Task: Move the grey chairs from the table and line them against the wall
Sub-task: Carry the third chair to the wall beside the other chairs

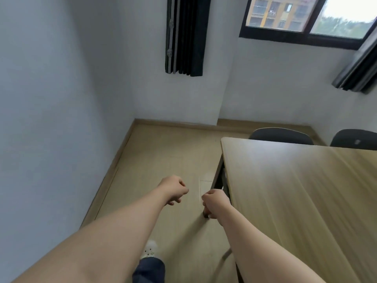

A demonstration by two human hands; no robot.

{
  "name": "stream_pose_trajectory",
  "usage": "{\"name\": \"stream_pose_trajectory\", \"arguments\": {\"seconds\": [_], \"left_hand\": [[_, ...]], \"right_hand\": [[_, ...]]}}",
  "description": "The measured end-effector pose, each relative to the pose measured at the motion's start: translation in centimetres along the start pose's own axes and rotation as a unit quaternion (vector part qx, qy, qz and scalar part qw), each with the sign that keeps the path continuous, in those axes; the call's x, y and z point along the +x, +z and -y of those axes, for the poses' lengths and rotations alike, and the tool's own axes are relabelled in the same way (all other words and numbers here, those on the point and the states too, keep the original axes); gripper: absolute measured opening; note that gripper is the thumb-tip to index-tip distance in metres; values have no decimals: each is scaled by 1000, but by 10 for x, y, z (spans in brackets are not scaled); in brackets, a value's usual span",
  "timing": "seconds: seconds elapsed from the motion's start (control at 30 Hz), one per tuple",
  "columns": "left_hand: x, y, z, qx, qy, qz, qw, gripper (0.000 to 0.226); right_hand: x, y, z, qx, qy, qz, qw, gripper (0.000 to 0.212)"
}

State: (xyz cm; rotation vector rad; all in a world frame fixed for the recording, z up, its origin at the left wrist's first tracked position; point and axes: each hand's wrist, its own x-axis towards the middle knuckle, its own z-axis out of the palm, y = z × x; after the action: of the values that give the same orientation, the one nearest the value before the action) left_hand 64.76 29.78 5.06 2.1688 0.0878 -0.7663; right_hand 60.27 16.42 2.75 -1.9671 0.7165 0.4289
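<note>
Left hand: the left hand sits low in the middle of the frame, fingers curled loosely into a half fist, holding nothing, over bare floor.
Right hand: the right hand is just right of it, near the desk's left edge, fingers curled inward; a small dark shape shows just under the knuckles, and I cannot tell whether the hand grips it or whether it is the foot of the desk leg behind it.
Desk: the desk, light wood, fills the lower right of the frame; its dark leg drops to the floor just above the right hand.
Grey chairs: two grey chairs show only by their backs beyond the desk's far edge, at the right of the frame, one chair nearer the middle and the second chair at the right border; both stand tucked against the desk, below the window.
Wall: the left wall fills the left of the frame, with bare floor along its base.
Window: the window is at upper right, dark curtains hanging left of it and at the right edge.
Person: a white shoe and a dark trouser leg show at bottom centre between the forearms.
</note>
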Motion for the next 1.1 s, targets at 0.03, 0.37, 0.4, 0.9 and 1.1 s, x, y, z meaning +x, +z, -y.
{"name": "stream_pose_trajectory", "arguments": {"seconds": [0.03, 0.37, 0.4, 0.9, 1.1], "left_hand": [[17, -9, -9, -7, 9, 1, 1000, 6], [206, -141, -113, 21, 87, -32, 995, 15], [230, -154, -125, 29, 90, -29, 995, 16], [486, -158, -333, 212, 205, 35, 955, 28], [563, -111, -445, 298, 262, 118, 910, 27]], "right_hand": [[16, -5, 12, 6, -2, -10, 1000, 16], [191, -6, 183, 47, -17, -33, 998, 19], [211, -9, 199, 59, -15, -38, 997, 17], [466, -161, 279, 173, 56, -124, 975, 16], [534, -259, 296, 216, 69, -186, 956, 14]]}}
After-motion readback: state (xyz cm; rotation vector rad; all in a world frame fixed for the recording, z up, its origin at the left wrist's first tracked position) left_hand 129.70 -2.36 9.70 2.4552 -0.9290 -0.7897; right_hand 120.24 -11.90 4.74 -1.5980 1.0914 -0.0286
